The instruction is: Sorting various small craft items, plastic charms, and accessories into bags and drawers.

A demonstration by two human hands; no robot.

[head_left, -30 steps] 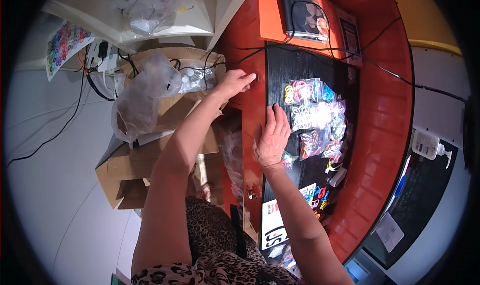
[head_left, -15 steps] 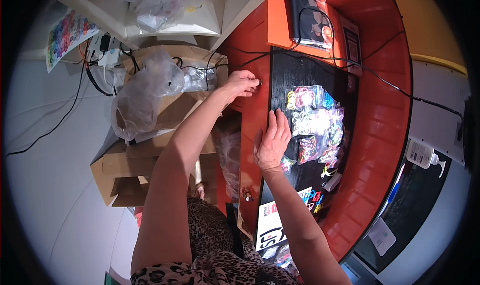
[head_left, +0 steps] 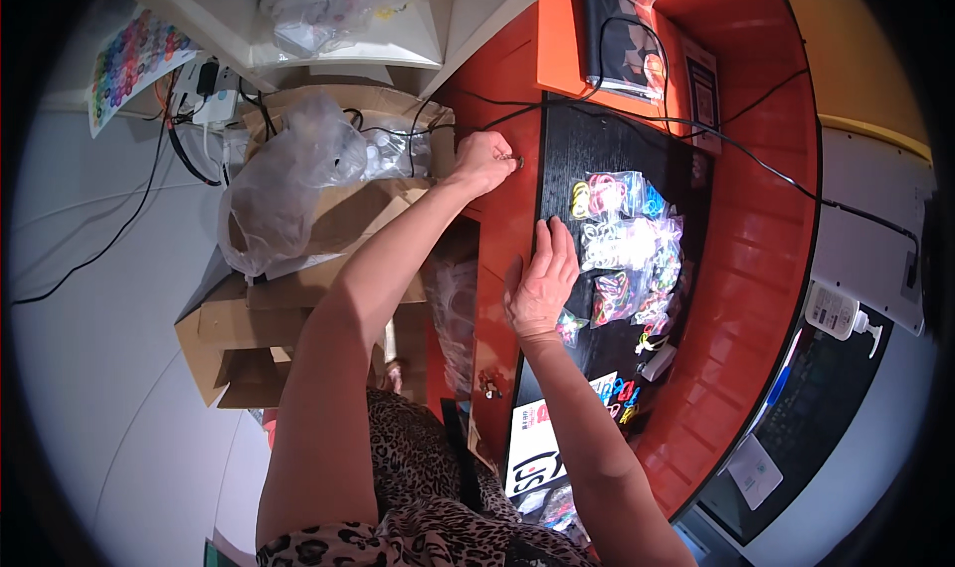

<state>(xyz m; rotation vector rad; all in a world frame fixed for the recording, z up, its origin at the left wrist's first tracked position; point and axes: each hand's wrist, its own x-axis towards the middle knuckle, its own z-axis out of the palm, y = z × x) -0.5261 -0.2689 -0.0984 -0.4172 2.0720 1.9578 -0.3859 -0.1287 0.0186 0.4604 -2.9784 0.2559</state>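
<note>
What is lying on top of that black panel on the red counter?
On the black panel lie clear packets of colourful small items, and the right hand rests flat beside them. A black cable crosses its far end. What the packets cover is hidden.

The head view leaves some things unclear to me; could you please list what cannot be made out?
- Left hand: the small item at its fingertips is too small to identify.
- Packets of colourful bands: contents blurred.
- Cardboard box: inside hidden by a plastic bag.
- Right hand: palm hides what lies beneath.
</note>
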